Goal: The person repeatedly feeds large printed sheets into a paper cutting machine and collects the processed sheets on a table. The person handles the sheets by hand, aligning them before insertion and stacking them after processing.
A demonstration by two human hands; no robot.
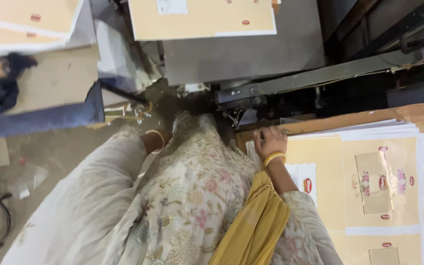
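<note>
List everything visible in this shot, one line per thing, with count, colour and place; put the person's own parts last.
Stack of printed sheets: one stack, cream with white edges and small red marks, lower right, under the right hand.
Printed sheet on machine: one, cream, top centre.
Sheets at top left: a few, cream, upper left corner.
Machine: one, grey metal, top centre.
Dark cloth: one, navy, left edge.
Brown board: one, right side, beneath the stack.
Floor: grey, left, with paper scraps.
Mustard scarf: one, bottom centre.
Floral garment: one, off-white, centre.
Left hand: mostly hidden behind the garment; yellow bangle on the wrist.
Right hand: resting on the stack's near corner; yellow bangle.
</note>
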